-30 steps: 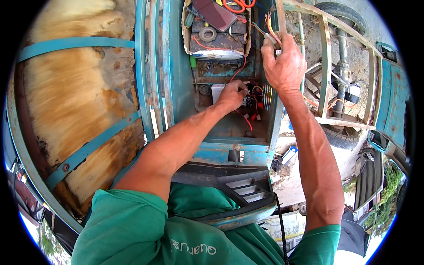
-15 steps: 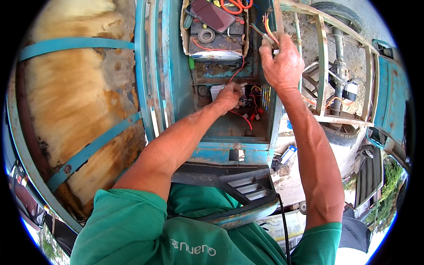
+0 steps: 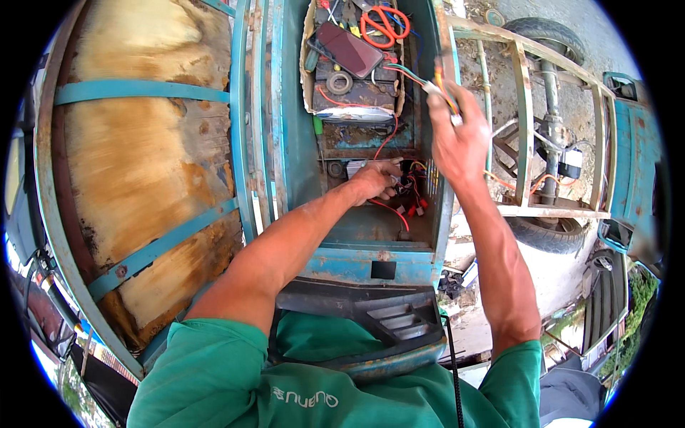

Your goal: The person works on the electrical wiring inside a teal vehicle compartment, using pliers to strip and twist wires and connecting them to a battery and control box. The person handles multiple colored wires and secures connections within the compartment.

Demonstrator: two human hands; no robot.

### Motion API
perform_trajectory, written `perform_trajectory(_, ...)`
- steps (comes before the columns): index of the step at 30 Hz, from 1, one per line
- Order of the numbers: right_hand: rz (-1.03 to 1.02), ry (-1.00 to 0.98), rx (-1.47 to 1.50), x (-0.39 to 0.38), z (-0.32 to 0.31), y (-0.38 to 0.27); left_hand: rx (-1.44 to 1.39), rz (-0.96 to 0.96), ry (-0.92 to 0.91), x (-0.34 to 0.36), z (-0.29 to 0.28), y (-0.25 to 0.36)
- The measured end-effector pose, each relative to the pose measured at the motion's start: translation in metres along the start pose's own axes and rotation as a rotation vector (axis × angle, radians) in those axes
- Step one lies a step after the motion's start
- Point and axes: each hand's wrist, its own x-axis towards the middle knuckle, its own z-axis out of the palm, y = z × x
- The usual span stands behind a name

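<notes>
Raised over the right edge of the blue metal compartment point(image 3: 342, 240), my right hand point(image 3: 460, 146) is closed on a white wire connector point(image 3: 432, 88) with green, red and yellow wires. A second white plug end point(image 3: 456, 120) shows by its fingers, slightly blurred. Down inside the compartment, my left hand point(image 3: 374, 181) has its fingers curled beside a silver finned box point(image 3: 354, 167). What those fingers grip is hidden. Just right of them lies a tangle of thin wires with red connectors point(image 3: 412, 210), and a red wire point(image 3: 389, 207) loops below the hand.
Ahead, an open carton point(image 3: 308, 78) holds dark batteries, a phone point(image 3: 347, 48), orange-handled scissors point(image 3: 385, 28) and a grey ring point(image 3: 338, 83). A green-handled screwdriver point(image 3: 318, 125) stands at the compartment's left. A black seat-like part point(image 3: 342, 299) lies before me; a metal frame point(image 3: 523, 114) with wheels is on the right.
My right hand has moved slightly lower in the picture and turned, bringing the white connector into clearer sight. The left hand stays by the finned box. The whole view has shifted slightly, showing more of the carton.
</notes>
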Motion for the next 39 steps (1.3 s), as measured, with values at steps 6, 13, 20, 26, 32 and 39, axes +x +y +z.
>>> perform_trajectory(6,0.867,-0.234,1.022,-0.047,-0.021,-0.027,-0.070,-0.037,-0.053,0.003,-0.003,-0.010)
perform_trajectory(13,1.053,-0.257,1.383,-0.074,-0.012,-0.031,0.073,0.026,-0.085,-0.015,0.010,0.019)
perform_trajectory(20,1.187,-0.276,1.419,-0.085,0.009,-0.033,-0.276,0.344,-0.209,-0.034,0.014,0.034)
perform_trajectory(26,1.177,-0.287,1.456,-0.091,0.016,-0.025,-0.270,0.328,-0.157,-0.033,0.013,0.028)
perform_trajectory(32,1.181,-0.237,1.305,-0.105,0.026,-0.014,-0.292,0.212,-0.130,-0.033,0.012,0.027)
perform_trajectory(39,0.451,-0.593,0.626,-0.117,0.015,-0.047,0.319,0.313,-0.194,-0.007,-0.025,-0.009)
